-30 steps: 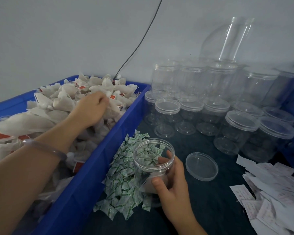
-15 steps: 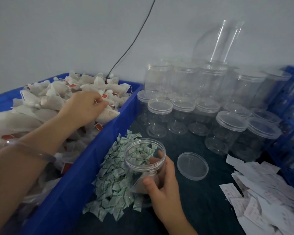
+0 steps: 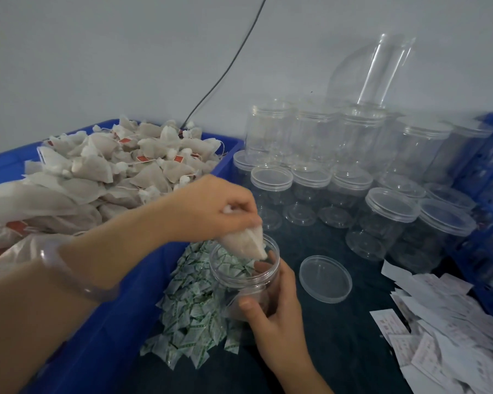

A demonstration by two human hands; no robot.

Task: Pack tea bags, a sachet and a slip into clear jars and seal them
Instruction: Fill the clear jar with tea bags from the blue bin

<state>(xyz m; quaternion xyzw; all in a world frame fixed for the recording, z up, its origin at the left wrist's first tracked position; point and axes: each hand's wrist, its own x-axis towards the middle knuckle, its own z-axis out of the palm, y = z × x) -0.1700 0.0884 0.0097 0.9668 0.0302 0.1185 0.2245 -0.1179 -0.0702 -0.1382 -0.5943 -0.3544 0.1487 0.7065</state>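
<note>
Filling step: the left hand (image 3: 211,207) pinches a tea bag (image 3: 245,243) over the jar (image 3: 236,282), which the right hand (image 3: 279,322) grips. Next, drop it in.

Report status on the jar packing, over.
Left hand pinches tea bag at jar mouth. Right hand grips jar. Lid off, beside it. Nothing blocking.
</note>
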